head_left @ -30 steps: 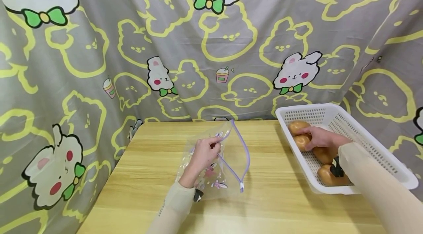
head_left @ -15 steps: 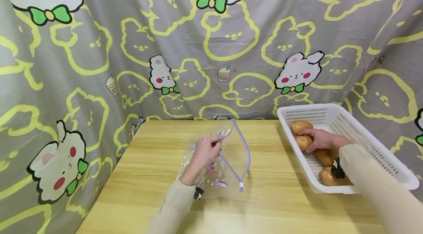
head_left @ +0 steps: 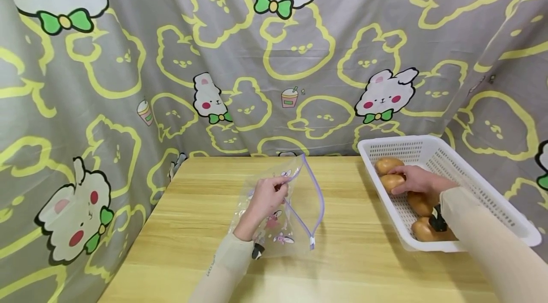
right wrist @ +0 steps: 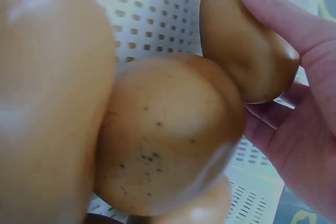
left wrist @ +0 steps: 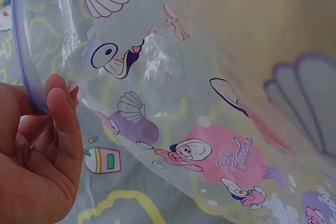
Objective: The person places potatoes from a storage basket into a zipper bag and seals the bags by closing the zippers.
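Note:
At the middle of the table, my left hand pinches the edge of a clear zip bag with a purple zipper strip. The bag's mouth gapes toward the right; pink and purple cartoon prints cover its side. On the right, my right hand is inside a white basket and grips a glossy brown potato. In the right wrist view, thumb and fingers lie on either side of this potato. A speckled potato lies against it, and another potato looms at left.
One potato lies behind the gripped one, and others sit nearer the basket's front, partly under my right forearm. The wooden table ends at a grey patterned curtain behind and at the left.
My right thumb has slid slightly to the left along the potato. My left hand and the bag have stayed in place.

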Demonstrator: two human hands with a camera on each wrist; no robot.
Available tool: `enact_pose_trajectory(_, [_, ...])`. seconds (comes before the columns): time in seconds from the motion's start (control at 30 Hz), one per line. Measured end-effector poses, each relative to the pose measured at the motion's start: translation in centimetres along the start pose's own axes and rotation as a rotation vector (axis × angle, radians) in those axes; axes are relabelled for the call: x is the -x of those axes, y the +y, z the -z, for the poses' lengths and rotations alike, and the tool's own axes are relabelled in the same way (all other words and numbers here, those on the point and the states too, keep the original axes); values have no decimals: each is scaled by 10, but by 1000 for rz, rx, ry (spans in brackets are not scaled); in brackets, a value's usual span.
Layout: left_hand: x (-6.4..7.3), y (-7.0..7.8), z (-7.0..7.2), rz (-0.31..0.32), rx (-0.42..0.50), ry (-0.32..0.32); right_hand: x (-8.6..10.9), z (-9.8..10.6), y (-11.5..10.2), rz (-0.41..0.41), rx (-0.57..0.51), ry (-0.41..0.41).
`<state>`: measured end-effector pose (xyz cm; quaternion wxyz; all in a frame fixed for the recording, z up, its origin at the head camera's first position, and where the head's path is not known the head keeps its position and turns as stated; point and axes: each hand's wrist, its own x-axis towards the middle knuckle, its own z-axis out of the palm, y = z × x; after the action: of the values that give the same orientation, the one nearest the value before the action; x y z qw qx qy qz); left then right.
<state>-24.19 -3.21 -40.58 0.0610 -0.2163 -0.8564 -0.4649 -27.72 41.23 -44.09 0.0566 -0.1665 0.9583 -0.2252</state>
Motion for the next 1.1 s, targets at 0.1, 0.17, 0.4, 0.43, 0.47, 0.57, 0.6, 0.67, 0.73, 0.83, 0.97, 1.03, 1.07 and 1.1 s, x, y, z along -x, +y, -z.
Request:
enact_pose_trajectory(0.1, [0, 1, 0, 2, 5, -2, 3, 6, -2, 0, -10, 22])
enact_pose_trajectory(0.17, [0, 1, 1, 0, 7, -2, 6, 11, -4, 18, -28, 39])
enact_pose_trajectory(0.4, [-2, 0, 1, 13, 16, 20, 15, 34, -19, 112, 41, 113])
enact_pose_trajectory(0.43, [-2, 0, 1, 15, 17, 24, 17, 38, -23, 121, 58, 126])
enact_pose_trajectory(0.47, [-3, 0, 1, 19, 17, 28, 19, 41, -26, 133, 75, 144])
enact_pose_trajectory(0.57, [-4, 1, 1, 26, 22, 34, 22, 49, -37, 169, 81, 186])
enact_pose_trajectory(0.6, [-4, 1, 2, 26, 27, 34, 24, 50, -41, 174, 79, 193])
enact_pose_trajectory(0.67, [-4, 2, 2, 22, 32, 35, 26, 52, -48, 182, 77, 206])
enact_pose_trajectory(0.73, [-4, 2, 2, 13, 34, 35, 26, 52, -57, 181, 79, 208])
enact_pose_trajectory(0.83, [-4, 2, 1, 1, 35, 35, 26, 50, -72, 182, 82, 202])
enact_pose_trajectory(0.97, [-5, 2, -1, -1, 50, 36, 24, 47, -94, 215, 78, 182])
enact_pose_trajectory(1.03, [-5, 2, -1, 1, 56, 37, 24, 46, -105, 233, 79, 172])
enact_pose_trajectory(1.07, [-5, 3, -1, 1, 59, 39, 23, 45, -111, 243, 84, 170])
enact_pose_trajectory(1.1, [-5, 3, -2, 2, 60, 40, 23, 44, -116, 254, 84, 166])
